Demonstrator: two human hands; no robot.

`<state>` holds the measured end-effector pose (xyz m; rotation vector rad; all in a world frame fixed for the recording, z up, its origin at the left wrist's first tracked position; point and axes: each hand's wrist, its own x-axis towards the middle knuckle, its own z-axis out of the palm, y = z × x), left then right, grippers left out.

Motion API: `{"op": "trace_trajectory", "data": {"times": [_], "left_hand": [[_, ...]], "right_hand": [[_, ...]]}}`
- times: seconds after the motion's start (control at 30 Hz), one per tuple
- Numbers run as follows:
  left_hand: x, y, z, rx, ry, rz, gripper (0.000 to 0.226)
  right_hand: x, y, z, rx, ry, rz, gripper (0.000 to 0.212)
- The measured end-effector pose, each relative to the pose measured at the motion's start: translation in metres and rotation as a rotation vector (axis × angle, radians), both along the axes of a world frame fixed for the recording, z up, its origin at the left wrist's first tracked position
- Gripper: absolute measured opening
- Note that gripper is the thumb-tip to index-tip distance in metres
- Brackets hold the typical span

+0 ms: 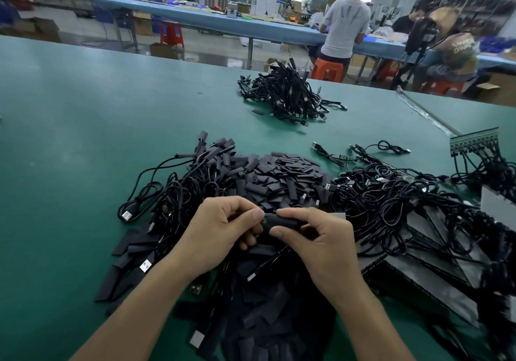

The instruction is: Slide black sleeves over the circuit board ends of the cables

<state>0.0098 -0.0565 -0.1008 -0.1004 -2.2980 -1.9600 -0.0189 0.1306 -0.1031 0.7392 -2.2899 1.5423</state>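
Holds the work above the near middle of the green worktop (pixel 83 115), both hands close together, fingertips almost meeting. Pinches a black sleeve (pixel 285 222) between thumb and forefinger of the right hand (pixel 321 244), with the other fingers curled underneath. Pinches with the left hand (pixel 220 232), thumb and forefinger pressed together, the circuit board end (pixel 263 219) of a cable, seen only as a sliver of green right at the sleeve's left mouth. Cannot tell how far the board sits inside the sleeve, nor trace the held cable into the tangle below.

Under and beyond the hands, a heap of loose sleeves (pixel 282 173), flat black pieces spilling down to the near edge. Left of the heap, sleeved cables (pixel 212 154) with USB plugs trailing out toward the left. Right of the heap, a tangle of cables (pixel 391 193) lying over flat grey panels (pixel 435 251) by the near right corner. Near the right edge, a strip of boards (pixel 474 140) with cables attached in a row. Toward the far edge, well apart from everything else, a second bundle of cables (pixel 287 95).

Beyond the worktop, a long blue bench (pixel 195 17), red stools (pixel 171 34), and a person in a grey shirt (pixel 344 25) with back turned.
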Motion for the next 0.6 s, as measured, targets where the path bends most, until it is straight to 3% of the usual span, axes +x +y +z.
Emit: {"op": "trace_trajectory", "data": {"times": [0.6], "left_hand": [[0.0015,0.0011,-0.0018,-0.09,-0.004,-0.045,0.018]], "right_hand": [[-0.002,0.005,-0.0017,0.162,0.216,-0.037,0.025]]}}
